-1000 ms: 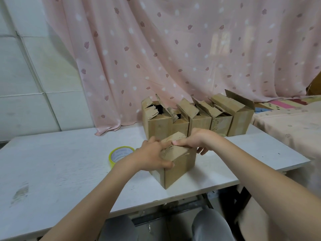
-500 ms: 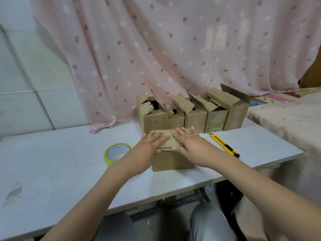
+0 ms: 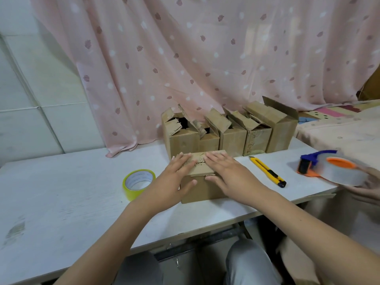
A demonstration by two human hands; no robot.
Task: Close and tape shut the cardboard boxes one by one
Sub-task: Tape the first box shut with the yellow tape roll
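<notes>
Long white wooden table (image 3: 61,192), in front of a pink spotted curtain (image 3: 185,58). Toward the back edge, a row of brown cardboard boxes with flaps standing open (image 3: 230,132). Just in front of that row, near the table's front edge, one small brown cardboard box with flaps folded shut (image 3: 202,182). Flat on its top, left hand (image 3: 174,177) and right hand (image 3: 228,173), fingers straight and pressing the flaps down, thumbs against the front face, gripping nothing. At the right edge of view, a clear tape roll on a blue and orange dispenser (image 3: 333,167), held up by another person's hand (image 3: 370,188). Left of the closed box, lying flat on the table, a yellow-rimmed roll of tape (image 3: 138,183). Right of it, a yellow and black utility knife (image 3: 267,171), also flat on the table.
</notes>
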